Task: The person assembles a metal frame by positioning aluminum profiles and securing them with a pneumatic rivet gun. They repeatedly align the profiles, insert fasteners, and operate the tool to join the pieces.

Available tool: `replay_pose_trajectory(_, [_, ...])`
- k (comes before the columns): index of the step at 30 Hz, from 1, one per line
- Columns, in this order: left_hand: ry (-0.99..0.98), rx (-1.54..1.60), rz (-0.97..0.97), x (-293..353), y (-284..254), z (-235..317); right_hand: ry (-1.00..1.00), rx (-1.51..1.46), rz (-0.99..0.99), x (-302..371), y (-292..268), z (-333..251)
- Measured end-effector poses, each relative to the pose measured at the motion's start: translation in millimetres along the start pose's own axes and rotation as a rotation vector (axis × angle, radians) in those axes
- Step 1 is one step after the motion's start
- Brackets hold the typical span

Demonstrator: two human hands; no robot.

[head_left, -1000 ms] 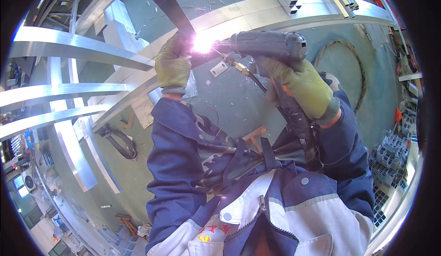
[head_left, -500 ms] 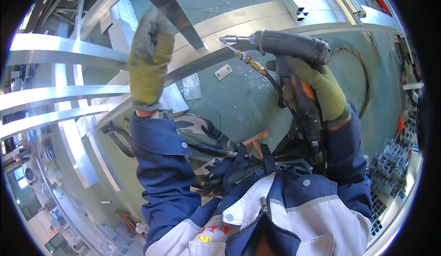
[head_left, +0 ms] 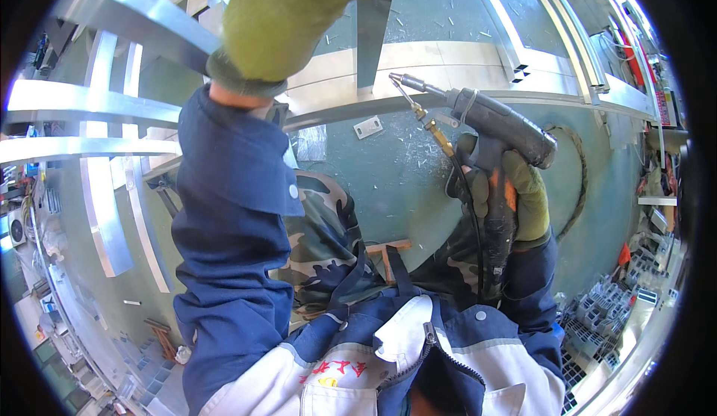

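Note:
My right hand (head_left: 523,192), in an olive glove with dark fingers, is closed round the grip of a black and orange power drill (head_left: 511,132). Its slim tip points up and left, above the frame's near edge, beside a thin nozzle on a brass fitting (head_left: 433,128) with a black hose. My left hand (head_left: 291,20), gloved too, reaches across at the top edge, over the upper part of a dark metal bar (head_left: 371,42). Most of its fingers are cut off or hidden, so its grip cannot be made out. Under the bar's lower end lies a broad silver metal profile (head_left: 433,54).
Long silver profiles (head_left: 104,102) stick out at the left, and more (head_left: 493,20) lie at the upper right. A small holed plate (head_left: 367,127) rests on the green floor. Stacked cut profiles (head_left: 612,296) stand at the lower right, near a looped hose (head_left: 579,184).
My left hand has moved up and right, to the top edge. The drill has swung slightly, its rear end lower. The dark bar now stands more upright in view.

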State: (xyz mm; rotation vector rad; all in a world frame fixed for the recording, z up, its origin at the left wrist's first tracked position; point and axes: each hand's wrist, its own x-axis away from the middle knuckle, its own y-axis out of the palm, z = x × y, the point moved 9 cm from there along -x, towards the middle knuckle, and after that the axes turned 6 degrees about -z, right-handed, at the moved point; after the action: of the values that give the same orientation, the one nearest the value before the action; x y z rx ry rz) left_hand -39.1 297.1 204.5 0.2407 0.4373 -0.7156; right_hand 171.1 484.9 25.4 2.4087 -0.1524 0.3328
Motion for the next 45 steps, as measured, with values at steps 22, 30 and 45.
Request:
replay_pose_trajectory(22, [-0.13,0.139,0.002,-27.8,13.9,-27.9,-0.04,1.568,-0.1,18.7,167.4,42.4])
replay_pose_trajectory(30, [-0.144,0.202,-0.139,-36.7,18.6,-41.8,0.08,1.703,-0.031,-0.9,173.2,56.3])
replay_pose_trajectory(45, [-0.134,0.198,-0.156,-34.8,21.4,-43.0,0.076,1.829,-0.044,-19.5,172.9,68.1])
